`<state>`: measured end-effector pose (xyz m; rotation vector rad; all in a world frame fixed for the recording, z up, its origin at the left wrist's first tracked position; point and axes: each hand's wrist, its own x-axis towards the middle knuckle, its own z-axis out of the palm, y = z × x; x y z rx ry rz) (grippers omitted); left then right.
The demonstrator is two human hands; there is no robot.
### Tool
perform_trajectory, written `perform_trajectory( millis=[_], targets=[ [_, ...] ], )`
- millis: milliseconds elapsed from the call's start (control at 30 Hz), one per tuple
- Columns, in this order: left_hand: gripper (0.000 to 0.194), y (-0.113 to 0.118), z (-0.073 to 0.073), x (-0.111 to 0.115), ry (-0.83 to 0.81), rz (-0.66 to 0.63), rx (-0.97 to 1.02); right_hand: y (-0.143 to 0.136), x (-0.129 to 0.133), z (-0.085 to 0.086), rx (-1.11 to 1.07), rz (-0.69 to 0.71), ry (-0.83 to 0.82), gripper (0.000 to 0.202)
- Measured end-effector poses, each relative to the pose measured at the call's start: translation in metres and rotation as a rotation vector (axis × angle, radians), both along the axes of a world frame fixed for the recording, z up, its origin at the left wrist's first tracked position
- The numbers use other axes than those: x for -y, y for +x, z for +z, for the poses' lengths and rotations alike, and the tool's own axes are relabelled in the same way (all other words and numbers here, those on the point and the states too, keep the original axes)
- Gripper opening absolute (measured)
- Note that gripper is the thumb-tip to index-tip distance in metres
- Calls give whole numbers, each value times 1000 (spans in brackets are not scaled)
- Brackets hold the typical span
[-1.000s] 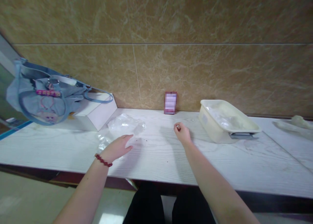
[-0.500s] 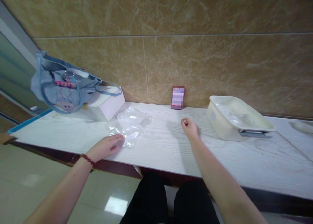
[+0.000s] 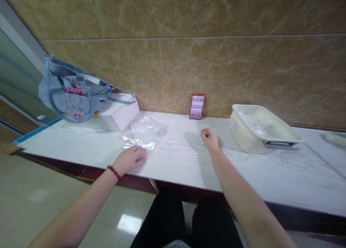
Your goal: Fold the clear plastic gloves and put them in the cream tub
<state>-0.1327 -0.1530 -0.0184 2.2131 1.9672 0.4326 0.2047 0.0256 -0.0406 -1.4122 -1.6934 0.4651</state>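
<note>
My left hand point(image 3: 133, 158), palm down with its fingers apart, touches the near edge of a crumpled clear plastic bag point(image 3: 147, 129) on the white wood-grain table point(image 3: 173, 165). A red beaded bracelet circles the left wrist. My right hand point(image 3: 209, 138) rests on the table further right, its fingers curled into a pinch; whatever is between them is too small to make out. Behind it a small red-edged card or phone point(image 3: 197, 106), its face blurred, leans upright against the wall.
To the right is a cream plastic bin point(image 3: 245, 136) with clear plastic inside and a grey handle. On the left a light blue bag point(image 3: 70, 96) lies on a white box point(image 3: 119, 114). A brown marble wall point(image 3: 173, 71) runs along the table's back.
My left hand has moved right along the near edge of the plastic bag. My right hand keeps its place and its curled shape. The view has shifted slightly.
</note>
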Motion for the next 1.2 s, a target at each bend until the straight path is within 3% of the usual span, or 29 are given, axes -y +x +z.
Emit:
perform_trajectory(
  millis=[100,233,567,700,867,1033,1200],
  targets=[
    [28,3,-2,-2,39,0,6,0,1,1,-6,-2,-2,25],
    [28,6,3,-4,84,-1,20,1,1,1,-10,5,-8,25],
    [32,4,14,-9,17,191,199,-8,13,6,40,88,12,18],
    [37,4,19,-10,-39,224,260,-37,36,16,150,350,37,17],
    [38,7,32,-9,-50,223,289,-94,67,31,222,726,146,23],
    [36,6,34,-9,-12,152,299,-149,80,33,206,748,261,40],
    [33,-1,24,-7,46,109,264,-176,78,28,178,745,219,11]
  ],
)
